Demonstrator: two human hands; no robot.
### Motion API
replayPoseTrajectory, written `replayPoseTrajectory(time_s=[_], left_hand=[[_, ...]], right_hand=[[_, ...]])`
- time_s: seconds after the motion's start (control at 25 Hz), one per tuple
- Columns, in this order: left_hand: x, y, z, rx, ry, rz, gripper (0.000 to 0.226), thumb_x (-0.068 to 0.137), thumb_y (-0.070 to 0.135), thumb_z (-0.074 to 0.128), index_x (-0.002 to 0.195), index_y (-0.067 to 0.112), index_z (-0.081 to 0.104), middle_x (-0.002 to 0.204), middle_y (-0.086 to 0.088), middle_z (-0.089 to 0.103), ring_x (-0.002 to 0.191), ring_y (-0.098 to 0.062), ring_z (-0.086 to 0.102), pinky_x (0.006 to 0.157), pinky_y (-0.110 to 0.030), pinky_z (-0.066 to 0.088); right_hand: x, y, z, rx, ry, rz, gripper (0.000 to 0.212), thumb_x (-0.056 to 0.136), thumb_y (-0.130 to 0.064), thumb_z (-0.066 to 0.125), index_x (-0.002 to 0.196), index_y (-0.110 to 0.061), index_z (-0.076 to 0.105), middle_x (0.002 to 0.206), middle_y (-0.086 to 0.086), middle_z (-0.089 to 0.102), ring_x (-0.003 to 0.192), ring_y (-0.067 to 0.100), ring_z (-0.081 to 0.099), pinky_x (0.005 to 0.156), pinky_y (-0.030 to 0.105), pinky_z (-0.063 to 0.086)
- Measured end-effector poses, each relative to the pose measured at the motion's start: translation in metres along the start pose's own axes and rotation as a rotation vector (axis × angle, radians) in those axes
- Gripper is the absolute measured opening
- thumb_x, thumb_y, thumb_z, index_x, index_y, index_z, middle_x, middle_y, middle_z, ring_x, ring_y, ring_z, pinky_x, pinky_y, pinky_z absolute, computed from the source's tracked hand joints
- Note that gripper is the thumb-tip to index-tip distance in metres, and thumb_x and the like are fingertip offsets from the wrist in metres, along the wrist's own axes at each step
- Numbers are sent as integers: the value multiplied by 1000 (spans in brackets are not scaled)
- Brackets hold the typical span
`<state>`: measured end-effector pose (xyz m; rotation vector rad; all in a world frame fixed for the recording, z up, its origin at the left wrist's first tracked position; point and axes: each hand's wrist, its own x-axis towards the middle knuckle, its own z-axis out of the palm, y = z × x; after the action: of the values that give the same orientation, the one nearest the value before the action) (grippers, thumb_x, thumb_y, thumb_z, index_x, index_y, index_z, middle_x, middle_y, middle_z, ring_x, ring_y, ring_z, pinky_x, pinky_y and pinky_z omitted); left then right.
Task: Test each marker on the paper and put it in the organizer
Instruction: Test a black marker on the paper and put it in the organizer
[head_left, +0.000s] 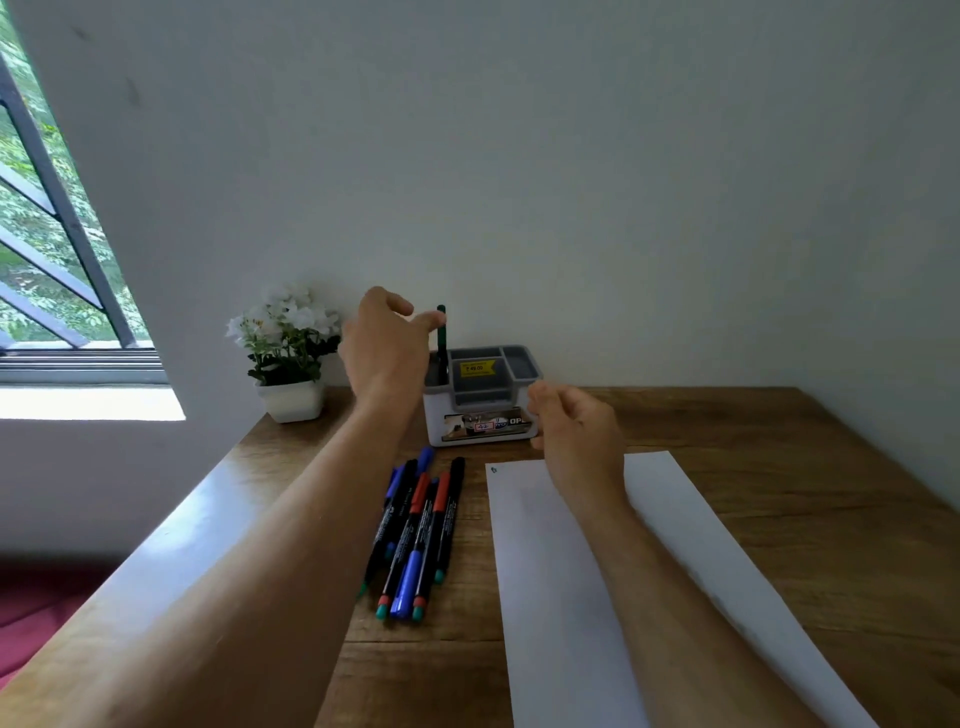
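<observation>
Two bare forearms, left hand (382, 345) and right hand (579, 431) unsleeved, ringless.

This looks like a home study corner: a wooden table (727, 431) stands against a plain white wall (571, 182), beside a barred window (47, 249) that looks onto green trees. A small white pot of white flowers (288, 353) and a desk organizer (480, 410) stand at the table's back edge.
</observation>
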<state>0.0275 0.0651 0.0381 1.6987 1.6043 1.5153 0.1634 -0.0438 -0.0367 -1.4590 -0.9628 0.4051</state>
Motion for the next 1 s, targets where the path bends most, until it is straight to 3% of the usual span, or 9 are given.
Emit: replayPoseTrajectory(time_s=[0.08,0.16,0.28,0.36,0.48,0.6,0.8,1.0], left_hand=[[-16,6,-14,84,-88,16,31,79,43,81,86,17,66,78,7,64,71,-5,58,55,-18,33],[-33,6,-16,278,-288,-7,35,74,47,84,82,17,68,75,3,67,67,-11,63,53,-22,44],[-56,-5,-6,562,-451,-38,44,67,49,87,81,17,61,77,-3,67,69,-20,67,63,-33,58],[-69,-12,1,649,-405,31,40,72,45,84,78,17,56,72,-1,59,66,-20,61,59,-32,53],[-83,-18,6,685,-356,137,23,85,34,74,94,17,62,78,-1,55,66,-18,54,59,-32,46],[-84,-24,7,709,-399,126,30,83,38,75,100,18,61,83,-1,58,70,-18,56,61,-32,45],[-78,-23,4,738,-470,52,43,79,47,79,88,19,47,81,-2,52,73,-19,53,64,-33,45],[-78,-28,9,753,-455,74,41,79,44,79,85,20,47,79,-2,53,72,-19,56,63,-32,48]], right_hand=[[0,-6,-1,-44,-12,-2,25,98,-36,56,92,-18,73,78,-3,71,72,12,68,59,20,54],[-1,-12,-2,-97,-43,12,22,96,-35,59,92,-19,74,78,-5,72,74,11,68,66,29,59],[-6,-16,-5,-239,-115,-7,16,94,-32,63,89,-22,75,76,-6,72,73,6,66,59,22,51],[-10,-16,-3,-333,-169,-9,15,93,-30,65,86,-21,76,75,-7,71,72,4,65,55,18,44],[-12,-16,2,-435,-220,-8,16,92,-31,66,83,-22,76,76,-7,71,73,6,66,55,19,43],[-15,-16,2,-493,-229,-36,18,93,-31,65,82,-22,76,80,-6,72,75,7,66,59,20,45],[-16,-14,3,-539,-221,-65,20,94,-35,64,87,-20,76,87,-6,73,74,4,63,57,17,43],[-18,-14,4,-623,-229,-128,29,94,-46,61,93,-21,77,87,-5,74,72,6,64,63,22,47]])
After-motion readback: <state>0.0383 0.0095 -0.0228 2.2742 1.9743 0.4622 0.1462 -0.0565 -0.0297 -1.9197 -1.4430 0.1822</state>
